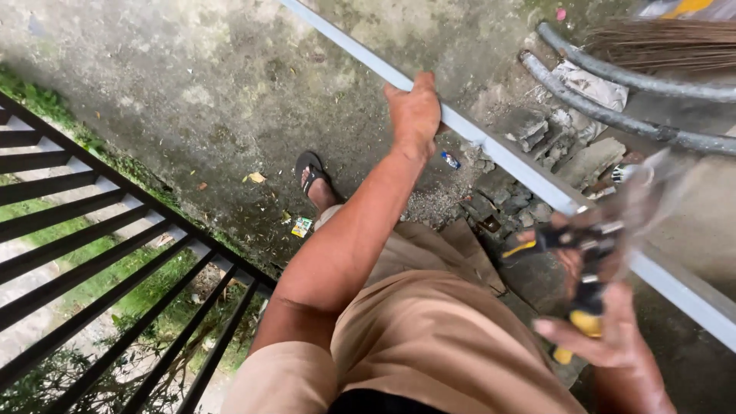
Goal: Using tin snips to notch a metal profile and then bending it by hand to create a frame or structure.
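Grey metal bar (506, 157) runs slanted across the view, from the top middle down to the right edge, above the concrete ground (192, 84). The left hand (415, 111) is closed around the bar near its upper part, with the fingers wrapped over it and the arm stretched out. The right hand (606, 330) is just below the lower part of the bar and grips a tool (586, 264) with yellow and black handles; the tool's head is blurred, so I cannot tell its exact kind, and it seems to touch the bar or to be very near it. Below the bar, under the left hand, one foot in a black sandal (313, 175) stands on the ground. Beyond the bar, broken stones (537, 138) lie in a heap, and further away two grey hoses (636, 100) and a broom (667, 44) are lying. Well apart from the bar, at the left, a black railing (100, 230) stands over grass.
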